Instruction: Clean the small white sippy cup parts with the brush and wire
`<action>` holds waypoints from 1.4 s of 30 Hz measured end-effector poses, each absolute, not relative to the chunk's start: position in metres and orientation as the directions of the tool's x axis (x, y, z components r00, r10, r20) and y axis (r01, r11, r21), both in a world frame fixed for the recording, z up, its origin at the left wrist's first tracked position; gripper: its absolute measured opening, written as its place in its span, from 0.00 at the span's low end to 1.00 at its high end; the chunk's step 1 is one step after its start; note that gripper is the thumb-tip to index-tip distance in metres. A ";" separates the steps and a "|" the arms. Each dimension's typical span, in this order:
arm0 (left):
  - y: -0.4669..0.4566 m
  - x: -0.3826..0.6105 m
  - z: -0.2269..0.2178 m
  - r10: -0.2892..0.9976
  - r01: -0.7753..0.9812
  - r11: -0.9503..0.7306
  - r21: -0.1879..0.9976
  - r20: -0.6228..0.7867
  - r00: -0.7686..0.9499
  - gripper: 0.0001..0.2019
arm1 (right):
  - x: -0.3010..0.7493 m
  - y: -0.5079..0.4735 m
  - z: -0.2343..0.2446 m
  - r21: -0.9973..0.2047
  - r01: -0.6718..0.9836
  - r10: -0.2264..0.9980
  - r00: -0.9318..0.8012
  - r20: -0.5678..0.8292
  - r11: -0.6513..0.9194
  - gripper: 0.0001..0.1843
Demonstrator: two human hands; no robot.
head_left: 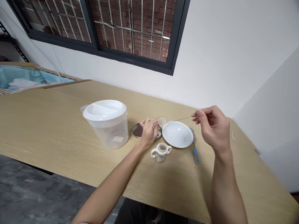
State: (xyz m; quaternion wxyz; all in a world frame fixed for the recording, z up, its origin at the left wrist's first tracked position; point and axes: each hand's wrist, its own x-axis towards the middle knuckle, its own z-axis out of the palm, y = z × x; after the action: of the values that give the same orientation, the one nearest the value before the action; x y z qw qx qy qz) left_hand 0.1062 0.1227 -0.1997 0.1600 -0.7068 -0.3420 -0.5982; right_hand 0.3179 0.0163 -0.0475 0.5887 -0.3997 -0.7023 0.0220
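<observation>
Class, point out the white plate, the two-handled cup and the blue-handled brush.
white plate (177,134), head view, centre of its bowl
two-handled cup (160,157), head view, clear body
blue-handled brush (196,155), head view, blue handle

- The right hand (213,127) is pinching a thin wire (178,120) between its fingers, the wire's far end reaching a small cream cap (162,122).
- The left hand (149,132) is curving just beside that cap, above a round metal dish (137,130).
- A white plate (177,134), a two-handled cup (161,152), a blue-handled brush (196,154) and a lidded plastic jug (106,124) are sitting on a pale wooden table (58,133).
</observation>
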 end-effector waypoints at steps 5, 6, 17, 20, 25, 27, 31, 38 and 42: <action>0.119 0.107 -0.196 0.243 0.669 -0.726 0.158 0.969 0.034 0.06 | 0.313 0.017 -0.050 -0.484 0.524 0.564 0.008 0.826 0.701 0.09; 0.118 0.107 -0.196 0.237 0.666 -0.730 0.152 0.971 0.038 0.06 | 0.313 0.018 -0.050 -0.481 0.531 0.562 0.011 0.827 0.698 0.09; 0.117 0.108 -0.194 0.228 0.658 -0.736 0.160 0.974 0.018 0.06 | 0.318 0.020 -0.051 -0.453 0.596 0.575 -0.019 0.818 0.663 0.08; 0.118 0.107 -0.194 0.219 0.656 -0.736 0.168 0.976 -0.004 0.05 | 0.318 0.019 -0.050 -0.439 0.614 0.563 -0.011 0.826 0.656 0.08; 0.118 0.108 -0.195 0.214 0.645 -0.748 0.156 0.977 0.012 0.04 | 0.317 0.016 -0.049 -0.396 0.640 0.538 -0.033 0.842 0.659 0.08; 0.117 0.109 -0.195 0.221 0.636 -0.758 0.144 0.974 0.042 0.05 | 0.315 0.016 -0.049 -0.367 0.651 0.524 -0.057 0.850 0.664 0.07; 0.112 0.112 -0.194 0.212 0.612 -0.782 0.116 0.974 0.086 0.05 | 0.307 0.021 -0.054 -0.345 0.624 0.540 -0.150 0.828 0.701 0.06; 0.107 0.114 -0.189 0.214 0.627 -0.766 0.139 0.976 0.046 0.04 | 0.292 0.042 -0.074 -0.416 0.574 0.648 -0.283 0.707 0.705 0.08; 0.104 0.115 -0.187 0.212 0.615 -0.776 0.138 0.976 0.048 0.03 | 0.285 0.050 -0.083 -0.424 0.582 0.673 -0.316 0.668 0.694 0.08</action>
State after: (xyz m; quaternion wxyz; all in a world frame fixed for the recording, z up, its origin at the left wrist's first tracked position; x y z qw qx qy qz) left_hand 0.1147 0.1043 -0.1874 0.1615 -0.7055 -0.2930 -0.6248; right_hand 0.2854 0.0502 -0.0826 0.4379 -0.3877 -0.8094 0.0523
